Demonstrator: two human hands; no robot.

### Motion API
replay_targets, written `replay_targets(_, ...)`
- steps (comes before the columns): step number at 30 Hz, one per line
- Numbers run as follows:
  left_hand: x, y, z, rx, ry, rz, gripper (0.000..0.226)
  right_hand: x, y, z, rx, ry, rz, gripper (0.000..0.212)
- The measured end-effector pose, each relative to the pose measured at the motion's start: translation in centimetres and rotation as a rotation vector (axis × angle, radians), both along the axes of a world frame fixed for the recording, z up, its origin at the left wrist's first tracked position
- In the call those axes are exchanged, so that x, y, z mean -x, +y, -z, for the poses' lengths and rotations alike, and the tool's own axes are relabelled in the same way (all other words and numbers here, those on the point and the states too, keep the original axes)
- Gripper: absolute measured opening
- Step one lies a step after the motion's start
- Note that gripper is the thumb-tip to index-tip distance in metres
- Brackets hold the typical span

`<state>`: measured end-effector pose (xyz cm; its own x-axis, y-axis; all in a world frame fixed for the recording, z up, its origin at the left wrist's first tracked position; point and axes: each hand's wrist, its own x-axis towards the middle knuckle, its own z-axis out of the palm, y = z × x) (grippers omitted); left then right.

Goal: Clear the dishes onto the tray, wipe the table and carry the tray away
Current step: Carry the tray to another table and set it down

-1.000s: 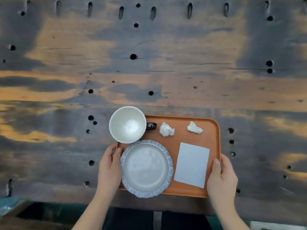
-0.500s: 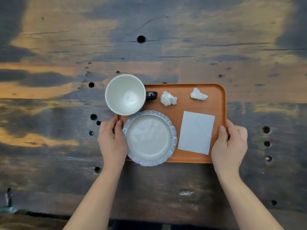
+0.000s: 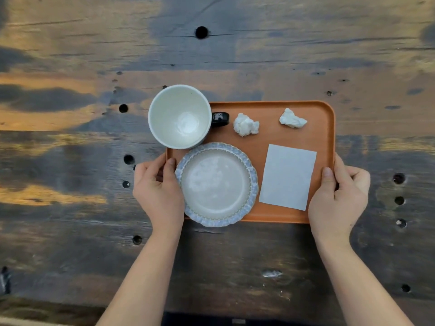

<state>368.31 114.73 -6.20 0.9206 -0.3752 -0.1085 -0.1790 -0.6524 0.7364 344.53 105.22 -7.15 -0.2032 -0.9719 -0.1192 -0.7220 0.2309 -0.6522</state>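
One orange rectangular plastic tray (image 3: pixel 270 107) carries one white cup with a black handle (image 3: pixel 180 116), one pale round plate with a scalloped blue rim (image 3: pixel 217 184), two crumpled white paper wads (image 3: pixel 245 124) and one flat white paper square (image 3: pixel 288 177). The left hand (image 3: pixel 158 189) pinches the tray's left edge, thumb on top; the right hand (image 3: pixel 339 200) pinches the right edge likewise. The fingers underneath are hidden, and whether the tray is lifted cannot be told. Below lies a dark, worn wooden tabletop (image 3: pixel 70 161) dotted with holes.
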Motion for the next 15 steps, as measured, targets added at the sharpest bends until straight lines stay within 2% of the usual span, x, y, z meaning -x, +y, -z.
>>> replay_targets(7, -0.4, 0.1, -0.7, 0.027, 0.078, 0.004, 0.017, -0.1, -0.4, -0.9, -0.071, 0.016, -0.027, 0.041)
replay_targets(11, -0.5, 0.6, -1.6, 0.003, 0.065, 0.098, 0.013, -1.0, -1.2, -2.0, -0.082, -0.004, -0.028, 0.040)
replay_targets(15, -0.7, 1.2, -2.1, -0.067, 0.074, 0.219, 0.011, -2.4, -0.8, -3.5, 0.087, 0.141, -0.294, 0.028)
